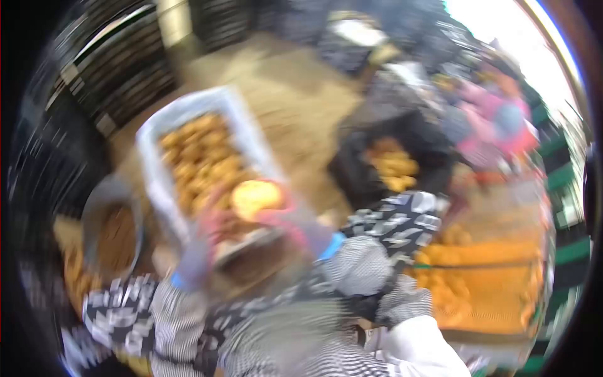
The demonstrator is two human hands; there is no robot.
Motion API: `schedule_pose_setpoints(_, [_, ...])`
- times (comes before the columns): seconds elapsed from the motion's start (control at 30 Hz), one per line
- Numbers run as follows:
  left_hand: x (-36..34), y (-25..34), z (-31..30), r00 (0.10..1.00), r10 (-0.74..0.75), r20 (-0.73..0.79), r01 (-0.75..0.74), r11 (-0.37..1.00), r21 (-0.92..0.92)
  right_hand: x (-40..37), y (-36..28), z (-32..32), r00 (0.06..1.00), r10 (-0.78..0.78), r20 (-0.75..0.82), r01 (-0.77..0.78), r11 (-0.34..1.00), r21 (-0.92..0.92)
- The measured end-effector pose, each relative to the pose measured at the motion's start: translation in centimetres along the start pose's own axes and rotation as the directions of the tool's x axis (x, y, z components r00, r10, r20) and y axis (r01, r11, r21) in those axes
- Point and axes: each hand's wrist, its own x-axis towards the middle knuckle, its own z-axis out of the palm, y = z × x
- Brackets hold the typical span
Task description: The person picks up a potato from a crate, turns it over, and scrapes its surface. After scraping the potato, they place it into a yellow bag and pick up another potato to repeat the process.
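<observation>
A bright round orange fruit (256, 200) is held up over the near end of a white-lined crate (251, 122). My right hand (286, 217), in a pinkish glove with a blue cuff, closes on the fruit's right side. My left hand (210, 232), gloved the same way, is close to the fruit's left side; blur hides whether its fingers touch it. Many yellow-orange fruits (201, 151) fill the crate. Below my hands is a brownish, box-like surface (254, 257), too smeared to name.
A grey bucket (135, 220) with brown contents stands at left. On the right are a black-lined container (358, 151) with fruit, and orange mesh-like sacks (490, 286). A person in pink (493, 116) is beyond. Dark stacked crates (125, 69) line the back left.
</observation>
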Motion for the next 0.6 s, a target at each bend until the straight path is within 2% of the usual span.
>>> schedule_pose_setpoints(0.03, [-0.6, 2.0, 2.7, 0.984, 0.077, -0.164, -0.068, 0.996, 0.062, -0.3, -1.3, -1.5, 0.999, -0.026, -0.030, 0.029, 0.997, 0.075])
schedule_pose_setpoints(0.07, [-0.7, 1.8, 2.8, 0.963, 0.238, -0.126, -0.213, 0.959, 0.185, -1.1, -3.5, -2.8, 0.972, -0.155, -0.176, 0.171, 0.982, 0.078])
schedule_pose_setpoints(0.1, [-0.6, 1.7, 2.3, 0.952, 0.184, -0.243, -0.130, 0.967, 0.221, -2.0, -5.6, -3.9, 0.917, -0.264, -0.297, 0.300, 0.951, 0.080])
schedule_pose_setpoints(0.13, [-0.4, 2.0, 2.3, 0.933, 0.175, -0.314, -0.084, 0.955, 0.285, -3.3, -8.2, -6.7, 0.816, -0.476, -0.327, 0.455, 0.879, -0.143])
schedule_pose_setpoints(0.17, [-0.1, 2.0, 1.7, 0.929, 0.080, -0.361, 0.017, 0.966, 0.258, -5.2, -11.6, -8.6, 0.675, -0.617, -0.404, 0.539, 0.786, -0.301])
schedule_pose_setpoints(0.2, [0.0, 2.3, 2.0, 0.929, 0.083, -0.361, 0.016, 0.965, 0.263, -7.5, -15.5, -10.2, 0.486, -0.737, -0.470, 0.573, 0.675, -0.465])
schedule_pose_setpoints(0.27, [0.7, 2.7, 2.3, 0.938, 0.095, -0.334, 0.001, 0.962, 0.275, -12.5, -23.1, -13.9, 0.122, -0.855, -0.505, 0.521, 0.488, -0.701])
schedule_pose_setpoints(0.3, [1.0, 2.5, 2.2, 0.943, 0.114, -0.312, -0.022, 0.958, 0.284, -15.1, -26.5, -15.5, -0.013, -0.874, -0.486, 0.466, 0.425, -0.776])
schedule_pose_setpoints(0.33, [0.7, 2.2, 1.6, 0.941, 0.130, -0.312, -0.032, 0.953, 0.300, -17.5, -29.3, -17.0, -0.098, -0.876, -0.473, 0.406, 0.399, -0.823])
schedule_pose_setpoints(0.37, [0.5, 2.0, 1.3, 0.948, 0.209, -0.240, -0.106, 0.919, 0.381, -19.3, -31.4, -18.2, -0.133, -0.877, -0.462, 0.366, 0.390, -0.845])
schedule_pose_setpoints(0.4, [1.1, -0.8, -1.5, 0.943, 0.188, -0.275, -0.109, 0.954, 0.280, -20.5, -33.2, -19.3, -0.146, -0.874, -0.464, 0.343, 0.395, -0.852])
schedule_pose_setpoints(0.43, [1.6, -2.1, -1.1, 0.880, 0.298, -0.369, -0.107, 0.883, 0.457, -20.1, -33.5, -19.7, -0.120, -0.870, -0.477, 0.359, 0.410, -0.838])
schedule_pose_setpoints(0.47, [2.3, -4.3, -2.8, 0.855, 0.386, -0.345, -0.028, 0.701, 0.713, -19.2, -32.9, -19.2, -0.073, -0.872, -0.484, 0.406, 0.417, -0.813])
schedule_pose_setpoints(0.5, [3.1, -6.6, -4.5, 0.822, 0.471, -0.319, 0.085, 0.452, 0.888, -17.5, -32.2, -18.7, -0.012, -0.868, -0.497, 0.439, 0.442, -0.782])
schedule_pose_setpoints(0.53, [3.0, -5.2, -2.9, 0.897, 0.303, -0.321, 0.224, 0.314, 0.923, -15.6, -30.5, -17.5, 0.059, -0.862, -0.504, 0.490, 0.465, -0.737])
schedule_pose_setpoints(0.57, [3.0, -6.9, -3.7, 0.936, 0.114, -0.333, 0.326, 0.071, 0.943, -13.1, -28.4, -16.3, 0.142, -0.850, -0.507, 0.530, 0.498, -0.686])
schedule_pose_setpoints(0.6, [2.2, -7.1, -2.9, 0.955, -0.102, -0.278, 0.290, 0.126, 0.949, -10.4, -26.1, -14.8, 0.233, -0.832, -0.502, 0.558, 0.538, -0.632])
